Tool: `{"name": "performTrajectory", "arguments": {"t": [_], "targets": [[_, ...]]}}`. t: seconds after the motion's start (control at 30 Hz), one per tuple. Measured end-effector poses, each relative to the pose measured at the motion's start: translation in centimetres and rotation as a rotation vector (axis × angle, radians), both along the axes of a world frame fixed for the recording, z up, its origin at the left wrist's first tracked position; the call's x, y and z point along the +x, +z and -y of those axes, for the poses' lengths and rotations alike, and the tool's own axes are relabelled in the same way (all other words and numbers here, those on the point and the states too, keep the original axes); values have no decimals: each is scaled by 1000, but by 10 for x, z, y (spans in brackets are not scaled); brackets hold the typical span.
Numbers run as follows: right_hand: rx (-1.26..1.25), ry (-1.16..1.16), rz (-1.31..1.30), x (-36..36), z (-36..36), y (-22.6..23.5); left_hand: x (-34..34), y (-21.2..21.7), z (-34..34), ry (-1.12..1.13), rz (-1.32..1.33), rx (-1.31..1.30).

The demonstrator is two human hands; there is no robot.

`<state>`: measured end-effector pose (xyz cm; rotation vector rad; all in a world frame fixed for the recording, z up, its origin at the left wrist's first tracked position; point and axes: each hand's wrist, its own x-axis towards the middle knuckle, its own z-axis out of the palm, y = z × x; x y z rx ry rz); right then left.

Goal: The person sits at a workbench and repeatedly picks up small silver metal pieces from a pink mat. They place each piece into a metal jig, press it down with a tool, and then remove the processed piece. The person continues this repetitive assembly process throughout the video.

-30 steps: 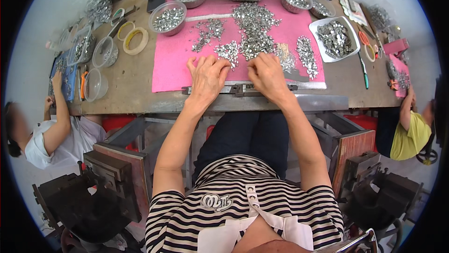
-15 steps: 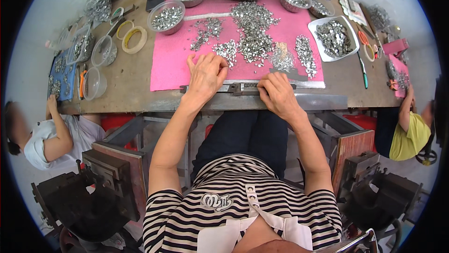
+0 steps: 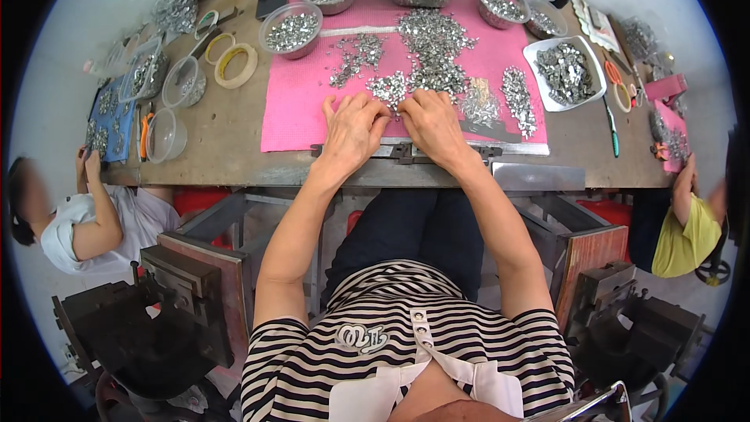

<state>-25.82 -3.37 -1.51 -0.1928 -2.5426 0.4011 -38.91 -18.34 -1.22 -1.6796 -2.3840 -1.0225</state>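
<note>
My left hand point(image 3: 353, 131) is bent over the near edge of the pink mat point(image 3: 301, 113), its thumb and forefinger closed together. My right hand point(image 3: 432, 127) comes close beside it, fingers also pinched. Both fingertips meet next to a small pile of shiny metal pieces point(image 3: 387, 86); whatever is between them is too small to make out. Just under my hands lies a dark metal bar fixture point(image 3: 402, 154) along the table's front edge. Beyond my right hand a larger heap of metal pieces point(image 3: 436, 47) spreads over the mat, with thin flat strips point(image 3: 482, 103) nearby.
Plastic tubs of metal pieces point(image 3: 291, 30) line the far side, and a white square dish point(image 3: 564, 71) stands right. Tape rolls point(image 3: 235, 65) and a clear empty tub point(image 3: 166, 135) are on the left. A green-handled tool point(image 3: 613, 137) lies right. Two co-workers sit at either side.
My right hand has left the right part of the bar fixture and moved left and up, next to my left hand. The left hand stays by the small pile. The view has shifted slightly.
</note>
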Motion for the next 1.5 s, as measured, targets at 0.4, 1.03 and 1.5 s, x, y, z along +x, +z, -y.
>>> {"name": "performTrajectory", "arguments": {"t": [0.4, 1.03, 1.5], "targets": [[29, 58, 35, 5, -5, 7, 10, -2, -3, 45, -112, 36], [42, -23, 24, 10, 4, 4, 6, -4, -2, 30, -72, 42], [-74, 38, 43, 14, -3, 4, 5, -7, -2, 39, -75, 42]]}}
